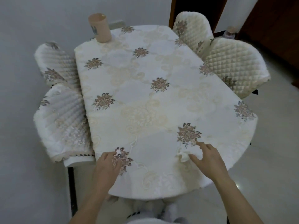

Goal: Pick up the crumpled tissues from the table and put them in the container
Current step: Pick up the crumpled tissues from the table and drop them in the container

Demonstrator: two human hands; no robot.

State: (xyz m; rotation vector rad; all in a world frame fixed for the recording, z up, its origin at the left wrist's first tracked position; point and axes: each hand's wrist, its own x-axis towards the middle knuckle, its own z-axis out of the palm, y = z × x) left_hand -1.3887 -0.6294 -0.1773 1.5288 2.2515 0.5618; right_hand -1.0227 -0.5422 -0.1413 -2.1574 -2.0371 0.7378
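A white crumpled tissue (188, 153) lies near the front right of the table (145, 97). My right hand (208, 160) is over it, thumb and index finger spread on either side and touching it. A smaller crumpled tissue (118, 152) sits at the front left on a flower of the cloth. My left hand (107, 165) reaches it with its fingertips on or around it; the grip is unclear. The container, a tall beige cup (100, 28), stands upright at the far left corner of the table.
A cream tablecloth with embroidered flowers covers the table. Quilted chairs stand close on both sides: two on the left (59, 120) and two at the back right (233, 65). A grey wall is at left, a dark doorway behind.
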